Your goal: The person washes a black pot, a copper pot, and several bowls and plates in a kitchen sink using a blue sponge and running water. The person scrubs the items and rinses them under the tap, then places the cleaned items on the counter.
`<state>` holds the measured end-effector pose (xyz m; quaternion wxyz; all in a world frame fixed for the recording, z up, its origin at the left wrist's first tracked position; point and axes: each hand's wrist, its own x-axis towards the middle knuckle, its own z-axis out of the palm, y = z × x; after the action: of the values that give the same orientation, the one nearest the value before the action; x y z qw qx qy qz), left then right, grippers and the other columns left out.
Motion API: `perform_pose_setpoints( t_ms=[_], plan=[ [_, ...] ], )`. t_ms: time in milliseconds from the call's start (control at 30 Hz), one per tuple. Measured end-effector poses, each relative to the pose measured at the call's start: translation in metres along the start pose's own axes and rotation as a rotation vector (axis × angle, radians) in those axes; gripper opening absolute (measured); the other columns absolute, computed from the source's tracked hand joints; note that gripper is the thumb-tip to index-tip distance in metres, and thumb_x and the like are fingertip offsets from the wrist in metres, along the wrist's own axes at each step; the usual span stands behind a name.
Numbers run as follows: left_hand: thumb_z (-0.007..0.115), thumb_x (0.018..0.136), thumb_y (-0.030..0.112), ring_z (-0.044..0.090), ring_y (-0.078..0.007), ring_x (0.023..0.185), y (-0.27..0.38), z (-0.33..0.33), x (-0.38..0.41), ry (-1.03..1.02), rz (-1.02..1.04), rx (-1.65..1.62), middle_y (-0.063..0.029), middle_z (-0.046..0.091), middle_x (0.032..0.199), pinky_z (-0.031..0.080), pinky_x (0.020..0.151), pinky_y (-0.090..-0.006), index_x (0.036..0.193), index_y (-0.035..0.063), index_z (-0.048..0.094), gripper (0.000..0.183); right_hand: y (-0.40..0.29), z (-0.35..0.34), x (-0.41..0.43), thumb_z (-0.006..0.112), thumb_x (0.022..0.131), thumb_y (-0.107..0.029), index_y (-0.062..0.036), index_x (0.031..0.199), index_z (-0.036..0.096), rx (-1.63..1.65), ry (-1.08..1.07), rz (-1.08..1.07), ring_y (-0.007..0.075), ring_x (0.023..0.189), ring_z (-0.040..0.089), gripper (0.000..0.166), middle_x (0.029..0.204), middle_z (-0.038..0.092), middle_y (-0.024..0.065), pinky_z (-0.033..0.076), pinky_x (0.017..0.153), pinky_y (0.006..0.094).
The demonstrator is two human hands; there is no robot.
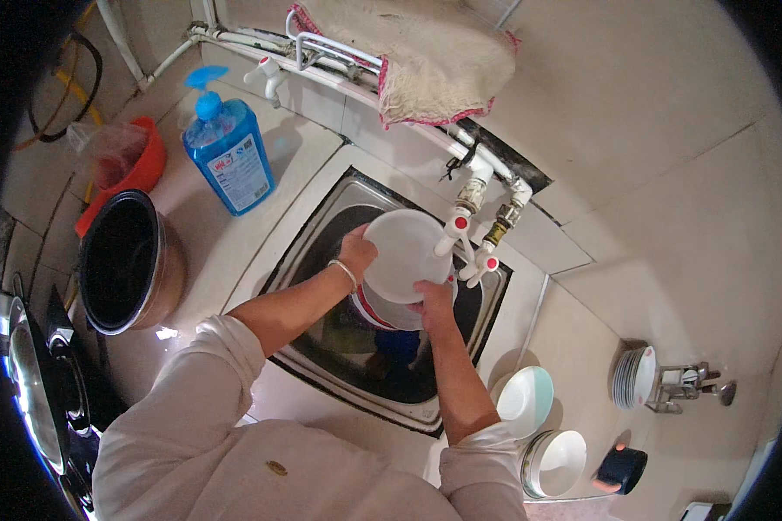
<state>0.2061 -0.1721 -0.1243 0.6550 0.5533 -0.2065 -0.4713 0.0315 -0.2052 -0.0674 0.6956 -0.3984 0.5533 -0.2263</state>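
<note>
My left hand grips the left rim of a round white plate or shallow bowl. On its lower right rim, my right hand holds the same piece. I have it tilted above the stainless steel sink, close beside the white plastic taps. Beneath it, partly hidden, is another pale bowl with a red band; what supports that bowl cannot be told. No water is plainly seen running from the taps.
Left of the sink stand a blue soap pump bottle, a black-lined pot and a red basin. To the right are a white and green bowl, stacked bowls and stacked plates. A cloth hangs over a white rack.
</note>
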Motion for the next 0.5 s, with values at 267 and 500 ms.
perform_pose_setpoints(
  t_ms=[267,500],
  plan=[
    [0.056,0.073,0.001,0.059,-0.0252,0.082,-0.013,0.024,-0.005,0.178,-0.525,-0.414,-0.0135,0.056,0.098,0.05,0.063,-0.0405,0.103,0.0047,0.054,0.03,-0.033,0.015,-0.035,0.053,0.078,-0.026,-0.0035,0.129,0.027,-0.297,0.015,-0.456,0.0256,0.098,0.05,0.062,0.114,0.045,0.0152,0.046,0.071,0.0335],
    [0.046,0.08,0.006,0.057,-0.0315,0.089,-0.016,0.024,-0.031,0.069,-0.944,-0.577,-0.0162,0.053,0.105,0.052,0.061,-0.0371,0.112,0.0016,0.046,0.032,-0.019,0.023,-0.014,0.043,0.085,-0.029,-0.0029,0.125,0.038,0.024,-0.058,-0.641,0.0184,0.106,0.043,0.048,0.118,0.046,0.0079,0.029,0.092,0.0274]
  ],
)
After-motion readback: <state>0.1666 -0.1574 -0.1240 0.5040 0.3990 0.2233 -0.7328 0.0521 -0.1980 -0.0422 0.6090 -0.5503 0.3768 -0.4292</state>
